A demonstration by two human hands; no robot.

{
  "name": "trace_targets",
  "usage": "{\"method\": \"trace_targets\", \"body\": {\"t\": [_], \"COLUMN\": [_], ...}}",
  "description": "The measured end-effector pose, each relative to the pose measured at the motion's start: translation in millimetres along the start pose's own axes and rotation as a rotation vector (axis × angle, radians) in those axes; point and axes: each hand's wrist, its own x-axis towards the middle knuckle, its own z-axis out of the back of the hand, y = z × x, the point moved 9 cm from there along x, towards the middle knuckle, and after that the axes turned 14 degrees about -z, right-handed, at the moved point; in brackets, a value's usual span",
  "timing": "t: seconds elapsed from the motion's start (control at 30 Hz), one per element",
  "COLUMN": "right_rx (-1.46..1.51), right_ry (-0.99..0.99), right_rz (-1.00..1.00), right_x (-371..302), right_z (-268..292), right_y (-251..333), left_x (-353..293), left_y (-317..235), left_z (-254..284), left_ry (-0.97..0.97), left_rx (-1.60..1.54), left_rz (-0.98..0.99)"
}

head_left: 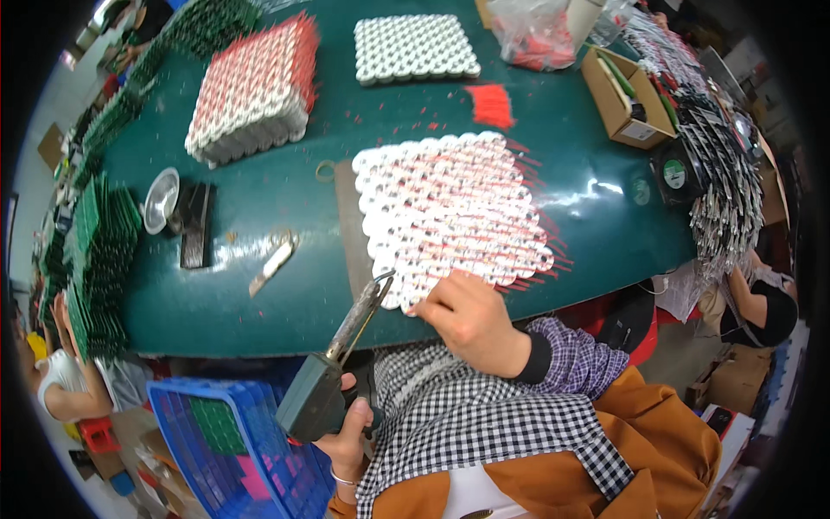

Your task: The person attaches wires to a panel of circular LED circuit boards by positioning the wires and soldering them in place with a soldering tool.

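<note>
My left hand (348, 432) is wrapped round the handle of a dark green soldering gun (313, 400). Its long metal tip reaches the near left corner of a white panel (373, 186) made of joined round pieces. Many short red wires lie slantwise across the panel and stick out past its right side. At the panel's near edge, my right hand (475, 322) has thumb and forefinger pinched together, close to the soldering tip. What sits between those fingertips is too small to make out. Under the panel's left side shows a brown board (347, 233).
Behind are a stack of wired panels (251, 91), a white panel (415, 48), red wires (491, 105) and a cardboard box (627, 95). Left lie a metal dish (161, 203), a dark block (197, 227) and a small tool (274, 262). A blue crate (216, 389) stands below. People sit both sides.
</note>
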Motion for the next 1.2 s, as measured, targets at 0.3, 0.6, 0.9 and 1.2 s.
{"method": "trace_targets", "body": {"t": [0.3, 0.6, 0.9, 1.2], "right_rx": [0.045, -0.218, -0.009, 0.027], "right_ry": [-0.184, -0.155, 0.004, 0.115], "right_rz": [0.016, -0.092, -0.250, -0.426], "right_x": [54.4, 159.5, 130.2, 114.0], "right_z": [85.0, 77.4, 67.1, 58.9], "right_y": [-48.6, -237.2, -213.7, -221.9], "left_x": [53.7, 61.0, 64.4, 62.0], "left_y": [59.1, 61.0, 58.0, 62.7], "left_z": [-13.0, -18.0, -15.8, -18.0], "left_ry": [-0.094, -0.067, -0.072, -0.068], "left_rx": [-0.418, -0.465, -0.446, -0.454], "left_rz": [0.074, 0.050, 0.023, 0.025]}}
